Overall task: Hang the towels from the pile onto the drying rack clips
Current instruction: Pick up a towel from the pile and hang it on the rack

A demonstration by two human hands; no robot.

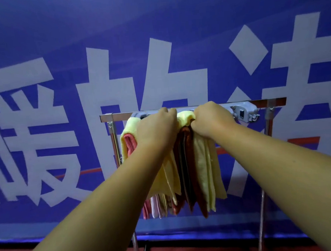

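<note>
The yellow towel [185, 117] is held up at the drying rack's [272, 100] clip bar [242, 112], its top edge clutched by the left grip [157, 126] and right grip [211, 120]. If released before a clip bites, it may be dropped, or neighbouring towels [189, 162] dragged loose.

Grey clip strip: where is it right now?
Head view, centre-right: the grey clip strip runs just under the rack's chrome top rail, its right end bare beyond the right hand, which grips a yellow towel.

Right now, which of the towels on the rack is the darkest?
The dark red-brown towel, hanging under the right hand between pale yellow towels; the rest are yellow or pink.
</note>
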